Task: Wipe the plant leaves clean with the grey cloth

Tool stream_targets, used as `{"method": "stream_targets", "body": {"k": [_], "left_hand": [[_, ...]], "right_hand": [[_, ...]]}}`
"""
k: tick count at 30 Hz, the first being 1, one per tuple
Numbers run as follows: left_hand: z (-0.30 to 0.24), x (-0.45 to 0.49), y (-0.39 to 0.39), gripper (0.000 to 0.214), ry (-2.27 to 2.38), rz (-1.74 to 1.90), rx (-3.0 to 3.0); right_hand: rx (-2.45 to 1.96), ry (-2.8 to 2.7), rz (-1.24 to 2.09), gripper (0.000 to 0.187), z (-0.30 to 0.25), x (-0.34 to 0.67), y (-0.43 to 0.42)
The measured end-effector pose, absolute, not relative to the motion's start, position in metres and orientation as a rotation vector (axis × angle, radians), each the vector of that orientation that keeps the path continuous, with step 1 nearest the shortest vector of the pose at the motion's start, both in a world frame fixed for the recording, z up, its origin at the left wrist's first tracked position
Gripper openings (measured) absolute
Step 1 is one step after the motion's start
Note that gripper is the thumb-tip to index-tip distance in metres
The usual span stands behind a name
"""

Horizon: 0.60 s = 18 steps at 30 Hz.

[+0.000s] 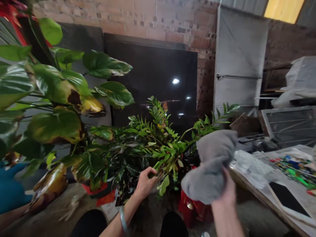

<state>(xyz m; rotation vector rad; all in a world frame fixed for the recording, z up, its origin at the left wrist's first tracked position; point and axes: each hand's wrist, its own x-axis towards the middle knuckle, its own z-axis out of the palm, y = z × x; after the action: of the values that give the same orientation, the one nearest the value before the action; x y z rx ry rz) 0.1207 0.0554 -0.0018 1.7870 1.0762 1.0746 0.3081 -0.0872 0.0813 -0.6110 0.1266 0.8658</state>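
My left hand (146, 181), with a pale bracelet on the wrist, pinches a stem low on a green potted plant (170, 148) with many small glossy leaflets. A grey cloth (214, 164), bunched up and blurred, is in my right hand (228, 189). The cloth is just right of the plant, in front of some of its leaves. Red wrapping (191, 207) shows below the cloth. Leaves hide most of the plant's pot.
At left stands a large-leaved plant (56, 128) with browned leaves. What looks like another person's forearm (12, 215) is at lower left, beside something teal (11, 187). A table (261, 189) at right holds plastic, small coloured pieces (296, 168) and a tablet-like device (290, 199). Dark panels (153, 72) stand behind.
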Motion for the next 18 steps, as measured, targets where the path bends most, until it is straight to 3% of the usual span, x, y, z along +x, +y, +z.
{"method": "stream_targets", "body": {"k": [4, 6, 9, 14, 18], "left_hand": [[-0.016, 0.095, 0.057, 0.006, 1.111, 1.083, 1.601], [-0.022, 0.087, 0.058, 0.008, 1.093, 1.075, 1.527], [-0.031, 0.083, 0.055, 0.014, 1.071, 1.06, 1.402], [-0.038, 0.088, 0.04, 0.018, 1.052, 1.056, 1.289], [-0.036, 0.087, 0.035, 0.018, 1.05, 1.036, 1.25]], "right_hand": [[-0.751, 0.203, 1.33, 0.012, 0.051, 0.234, -0.064], [-0.835, 0.179, 1.41, 0.02, 0.029, 0.217, -0.077], [-0.833, 0.164, 1.327, 0.022, 0.027, 0.234, -0.102], [-0.588, 0.229, 0.918, 0.01, 0.087, 0.289, -0.075], [-0.631, 0.206, 1.101, 0.015, 0.076, 0.261, -0.037]]}}
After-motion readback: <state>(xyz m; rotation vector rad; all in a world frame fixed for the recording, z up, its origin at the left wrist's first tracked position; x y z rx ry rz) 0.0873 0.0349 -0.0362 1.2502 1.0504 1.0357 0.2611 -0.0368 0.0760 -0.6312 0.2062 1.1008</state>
